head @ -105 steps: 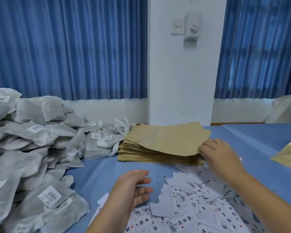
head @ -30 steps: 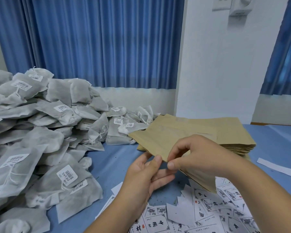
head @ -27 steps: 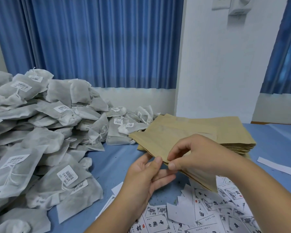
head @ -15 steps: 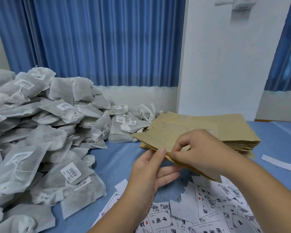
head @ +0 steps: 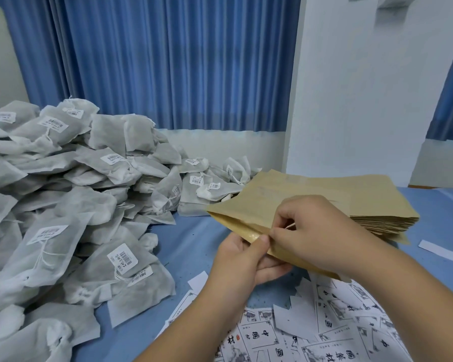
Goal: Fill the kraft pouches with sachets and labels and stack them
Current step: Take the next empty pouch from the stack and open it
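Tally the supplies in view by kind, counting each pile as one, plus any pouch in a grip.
Sachet heap: 1
Kraft pouch stack: 1
Label spread: 1
Held pouch, pinched by left hand and right hand: 1
Loose white strip: 1
Total: 5

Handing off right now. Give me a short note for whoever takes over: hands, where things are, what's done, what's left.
Left hand: pinches the mouth edge of a pouch.
Right hand: pinches the same edge.
Sachets piled left, labels nearest, pouch stack behind the hands.
Done: one pouch in hand, no filled pouch in view.
Left: open it, add sachet and label, stack.
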`<state>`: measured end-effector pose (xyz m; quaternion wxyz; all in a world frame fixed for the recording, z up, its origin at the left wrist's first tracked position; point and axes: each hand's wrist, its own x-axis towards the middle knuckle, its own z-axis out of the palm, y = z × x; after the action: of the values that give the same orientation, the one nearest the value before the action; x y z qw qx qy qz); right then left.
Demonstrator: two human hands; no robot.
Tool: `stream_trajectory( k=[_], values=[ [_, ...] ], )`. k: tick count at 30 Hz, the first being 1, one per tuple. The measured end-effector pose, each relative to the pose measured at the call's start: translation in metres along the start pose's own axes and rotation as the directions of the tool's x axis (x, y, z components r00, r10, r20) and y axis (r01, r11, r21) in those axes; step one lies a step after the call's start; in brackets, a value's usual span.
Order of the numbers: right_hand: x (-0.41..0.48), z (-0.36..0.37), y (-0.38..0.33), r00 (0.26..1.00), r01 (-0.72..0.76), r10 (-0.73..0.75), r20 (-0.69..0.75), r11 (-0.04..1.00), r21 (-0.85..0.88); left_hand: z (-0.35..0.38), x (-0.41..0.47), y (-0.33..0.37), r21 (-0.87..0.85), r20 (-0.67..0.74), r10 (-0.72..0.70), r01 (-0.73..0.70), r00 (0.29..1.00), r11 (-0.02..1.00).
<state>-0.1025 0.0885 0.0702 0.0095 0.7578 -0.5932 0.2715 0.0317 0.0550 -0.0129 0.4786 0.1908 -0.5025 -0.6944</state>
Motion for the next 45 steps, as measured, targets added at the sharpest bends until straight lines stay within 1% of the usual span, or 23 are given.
stream_trajectory(
  k=[4, 7, 10, 17, 21, 23, 25, 27, 29, 31, 33, 35, 39, 41, 43, 45],
  values=[
    [0.0, 0.005, -0.003, 0.999, 0.052, -0.052, -0.012, 0.999, -0.015, 0.0, 0.001, 0.003, 0.043, -0.035, 0.008, -0.007, 0.999, 0.999],
    [0.0, 0.008, -0.006, 0.997, 0.081, -0.081, -0.003, 0.996, -0.026, 0.0, 0.002, 0.005, 0.043, -0.055, 0.025, -0.023, 0.998, 0.999],
    [0.0, 0.011, -0.007, 0.996, 0.088, -0.088, 0.002, 0.996, -0.028, -0.001, 0.003, 0.007, 0.022, -0.046, 0.029, -0.028, 0.998, 0.999],
    [0.0, 0.012, 0.001, 0.997, 0.055, -0.053, -0.05, 0.997, 0.046, -0.003, 0.002, 0.013, -0.06, 0.008, -0.049, 0.049, 0.999, 0.997],
    [0.001, 0.005, 0.007, 0.991, -0.018, 0.036, -0.129, 0.99, 0.138, 0.001, -0.002, 0.011, -0.092, 0.014, -0.071, 0.072, 0.997, 0.993],
    [-0.001, 0.001, 0.002, 0.993, 0.006, 0.011, -0.119, 0.989, 0.146, 0.006, -0.002, 0.012, -0.109, -0.018, -0.078, 0.076, 0.997, 0.991],
    [-0.003, 0.001, -0.009, 0.994, 0.08, -0.075, -0.085, 0.995, 0.059, 0.01, -0.002, 0.012, -0.139, -0.107, -0.087, 0.072, 0.99, 0.988],
    [-0.004, 0.006, -0.022, 0.986, 0.162, -0.164, -0.015, 0.983, -0.089, 0.012, -0.002, 0.011, -0.194, -0.213, -0.114, 0.073, 0.97, 0.978],
    [-0.006, 0.013, -0.033, 0.977, 0.214, -0.209, 0.045, 0.953, -0.213, 0.011, -0.003, 0.01, -0.199, -0.298, -0.14, 0.082, 0.944, 0.977],
    [-0.006, 0.019, -0.04, 0.974, 0.225, -0.211, 0.078, 0.929, -0.294, 0.007, -0.002, 0.011, -0.152, -0.342, -0.147, 0.1, 0.928, 0.983],
    [-0.007, 0.024, -0.044, 0.977, 0.212, -0.192, 0.091, 0.917, -0.339, 0.003, -0.002, 0.011, -0.086, -0.352, -0.139, 0.115, 0.926, 0.99],
    [-0.009, 0.027, -0.047, 0.985, 0.17, -0.142, 0.1, 0.905, -0.39, 0.0, 0.001, 0.011, -0.053, -0.363, -0.121, 0.11, 0.924, 0.993],
    [-0.01, 0.033, -0.045, 0.991, 0.067, 0.002, 0.135, 0.862, -0.502, -0.005, 0.005, 0.01, -0.073, -0.368, -0.092, 0.07, 0.925, 0.995],
    [-0.008, 0.034, -0.044, 0.994, 0.048, 0.01, 0.11, 0.857, -0.513, -0.006, 0.006, 0.011, -0.085, -0.339, -0.052, 0.025, 0.939, 0.996],
    [-0.006, 0.034, -0.044, 0.996, 0.064, -0.023, 0.084, 0.848, -0.525, -0.006, 0.006, 0.014, -0.12, -0.318, -0.012, -0.028, 0.948, 0.992],
    [-0.006, 0.033, -0.048, 0.995, 0.087, -0.052, 0.08, 0.839, -0.536, -0.005, 0.007, 0.016, -0.14, -0.328, -0.001, -0.048, 0.945, 0.989]
  ],
)
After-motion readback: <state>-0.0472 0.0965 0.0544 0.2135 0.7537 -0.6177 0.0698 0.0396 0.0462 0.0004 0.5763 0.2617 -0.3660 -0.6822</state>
